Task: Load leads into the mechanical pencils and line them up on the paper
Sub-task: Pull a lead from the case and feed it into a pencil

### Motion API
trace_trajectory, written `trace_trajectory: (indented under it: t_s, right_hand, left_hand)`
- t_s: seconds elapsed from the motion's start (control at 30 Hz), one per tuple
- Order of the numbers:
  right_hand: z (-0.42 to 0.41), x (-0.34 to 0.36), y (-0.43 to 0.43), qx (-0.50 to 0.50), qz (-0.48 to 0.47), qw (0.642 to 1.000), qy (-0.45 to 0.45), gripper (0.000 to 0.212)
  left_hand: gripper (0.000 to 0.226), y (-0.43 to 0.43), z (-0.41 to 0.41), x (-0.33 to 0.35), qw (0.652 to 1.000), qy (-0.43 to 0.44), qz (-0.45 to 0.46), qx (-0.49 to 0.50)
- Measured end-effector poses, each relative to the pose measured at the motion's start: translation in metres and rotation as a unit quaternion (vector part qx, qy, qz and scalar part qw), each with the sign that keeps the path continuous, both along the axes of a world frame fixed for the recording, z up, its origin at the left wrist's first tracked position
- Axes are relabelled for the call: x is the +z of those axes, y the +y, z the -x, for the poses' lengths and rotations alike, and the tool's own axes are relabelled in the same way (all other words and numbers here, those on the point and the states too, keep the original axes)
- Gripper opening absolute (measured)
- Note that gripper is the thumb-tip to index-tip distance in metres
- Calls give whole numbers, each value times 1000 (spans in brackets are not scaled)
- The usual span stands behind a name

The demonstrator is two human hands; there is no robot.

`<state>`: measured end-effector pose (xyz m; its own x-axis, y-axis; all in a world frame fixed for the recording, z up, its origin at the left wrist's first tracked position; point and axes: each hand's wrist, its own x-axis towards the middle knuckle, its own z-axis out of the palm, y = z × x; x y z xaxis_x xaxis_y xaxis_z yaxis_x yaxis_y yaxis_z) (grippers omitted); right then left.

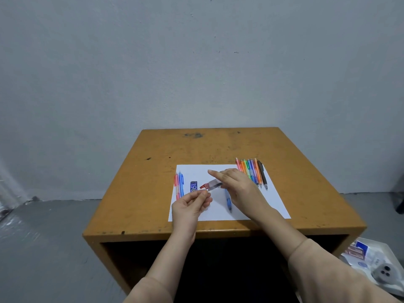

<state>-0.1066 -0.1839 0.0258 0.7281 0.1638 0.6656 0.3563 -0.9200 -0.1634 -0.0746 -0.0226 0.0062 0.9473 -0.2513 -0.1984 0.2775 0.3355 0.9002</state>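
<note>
Head cam, the only view: a small worn wooden table (196, 149) stands against a grey wall, w/ a white paper (218, 214) lying toward its front edge and bare wood showing on every side of the sheet. The R hand (238, 186) hangs over the paper's middle. Its thumb and curled fingers are clamped on a clear lead case (211, 184) w/ a red cap at the left end, and the index finger sticks straight out. The case is tilted, cap end lower, and held off the sheet. The L hand (192, 204) sits just below that cap, thumb and fingertips pinched together; whether a lead is between them is too small to tell. A blue pencil (228, 201) lies on the paper, partly under the R hand, tip toward the front. Along the sheet's left edge lies a pencil pair (179, 185), one red and one blue, side by side, w/ a dark lead case (193, 186) marked 0.5 just beside it. A tight pencil row (251, 172), mixed colours, crosses the far right corner, tips frontward. Bare paper shows front-centre and front-right. On the floor at right sits a white box (371, 259) of odds and ends.
</note>
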Motion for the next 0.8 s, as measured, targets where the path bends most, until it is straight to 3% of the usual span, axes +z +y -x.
trace_trajectory:
  t_s: [0.13, 0.8]
  right_hand:
    - [1, -1, 0, -4, 4, 1000, 3, 72]
    - [11, -5, -13, -68, -73, 995, 24, 63]
  left_hand:
    - [12, 0, 2, 1, 1000, -11, -6, 7]
    - [15, 1, 3, 3, 999, -30, -33, 4]
